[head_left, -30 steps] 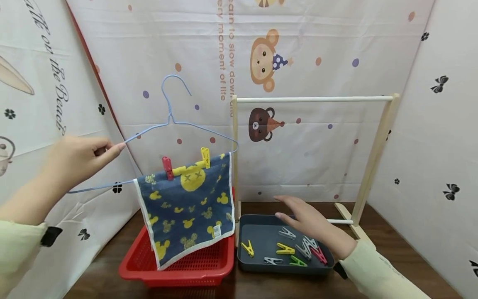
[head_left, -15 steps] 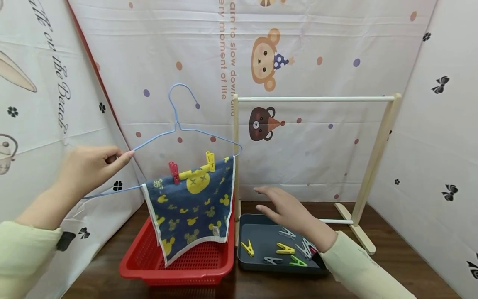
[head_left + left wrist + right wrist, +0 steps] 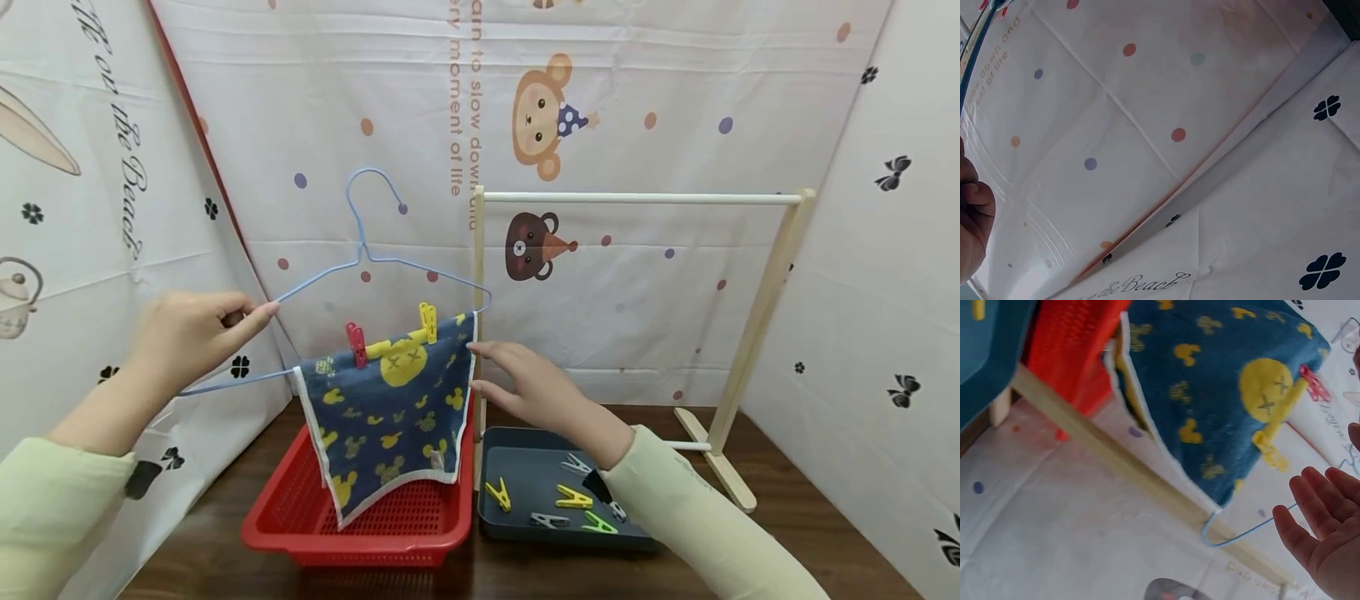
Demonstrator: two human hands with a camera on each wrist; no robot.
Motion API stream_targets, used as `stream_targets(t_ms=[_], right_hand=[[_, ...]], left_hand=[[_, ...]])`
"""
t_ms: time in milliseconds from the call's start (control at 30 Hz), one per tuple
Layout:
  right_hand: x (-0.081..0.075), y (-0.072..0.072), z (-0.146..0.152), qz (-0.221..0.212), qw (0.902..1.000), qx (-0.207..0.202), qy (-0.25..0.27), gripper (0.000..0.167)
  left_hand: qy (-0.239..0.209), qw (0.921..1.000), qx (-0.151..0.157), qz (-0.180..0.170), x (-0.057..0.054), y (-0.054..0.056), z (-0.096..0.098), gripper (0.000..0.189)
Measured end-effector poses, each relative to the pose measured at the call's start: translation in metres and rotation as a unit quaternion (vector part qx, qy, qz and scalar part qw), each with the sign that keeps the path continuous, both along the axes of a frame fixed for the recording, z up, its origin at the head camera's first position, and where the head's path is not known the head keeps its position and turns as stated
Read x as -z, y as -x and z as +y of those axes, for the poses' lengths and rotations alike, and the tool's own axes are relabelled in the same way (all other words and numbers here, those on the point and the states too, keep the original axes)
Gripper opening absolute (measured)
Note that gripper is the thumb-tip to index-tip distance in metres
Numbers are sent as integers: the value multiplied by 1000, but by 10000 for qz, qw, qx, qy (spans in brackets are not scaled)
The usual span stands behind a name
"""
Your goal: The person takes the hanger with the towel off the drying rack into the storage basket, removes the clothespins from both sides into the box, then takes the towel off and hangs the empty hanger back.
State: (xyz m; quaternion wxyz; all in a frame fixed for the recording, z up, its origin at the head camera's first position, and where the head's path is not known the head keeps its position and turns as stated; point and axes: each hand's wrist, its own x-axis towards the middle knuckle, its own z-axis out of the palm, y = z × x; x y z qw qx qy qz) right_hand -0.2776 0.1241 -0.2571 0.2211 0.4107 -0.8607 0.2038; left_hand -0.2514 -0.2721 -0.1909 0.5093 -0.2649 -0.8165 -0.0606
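On the brown worktop [image 3: 787, 510] we find the wooden rack [image 3: 759, 325], the red basket [image 3: 352, 552] and the dark grey tray [image 3: 517, 471] in the same places as a second ago. The light blue hanger [image 3: 363, 250], however, now sits lower and a little further right. The blue patterned cloth [image 3: 386, 425] comes down with it, hanging from the hanger's lower bar over the red basket. The left hand [image 3: 198, 329] pinches the hanger's upper wire between thumb and fingers, as before. The right hand [image 3: 536, 387] shows us the biggest change: over the tray a second ago, it is now beside the cloth's right edge, fingers parted and holding nothing; we cannot tell whether the fingertips touch the fabric. The red peg [image 3: 356, 344] and the yellow peg [image 3: 427, 322] stay clipped on the cloth's top edge. We see fewer of the loose pegs [image 3: 576, 500], since the right sleeve [image 3: 697, 508] now covers the tray's right end
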Motion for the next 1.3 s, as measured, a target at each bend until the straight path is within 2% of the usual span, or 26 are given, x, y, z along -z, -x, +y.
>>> stream_targets(t_ms=[233, 567, 667, 933, 1300], right_hand=[[-16, 2, -17, -29, 10000, -77, 43, 52], [-36, 12, -52, -670, 9977, 77, 118, 54], [-39, 14, -65, -915, 9957, 14, 158, 54], [-48, 21, -92, -1098, 9938, -161, 5, 54], [-50, 28, -125, -1361, 9895, -47, -493, 54]], left_hand=[[23, 10000, 73, -6, 7, 2, -1, 80], [-157, 9995, 268, -95, 15, 8, -2, 77], [-246, 9991, 310, -152, 17, 8, -3, 76], [-302, 9989, 323, -146, 19, 8, -3, 75], [-349, 9989, 259, -174, 22, 5, -4, 76]])
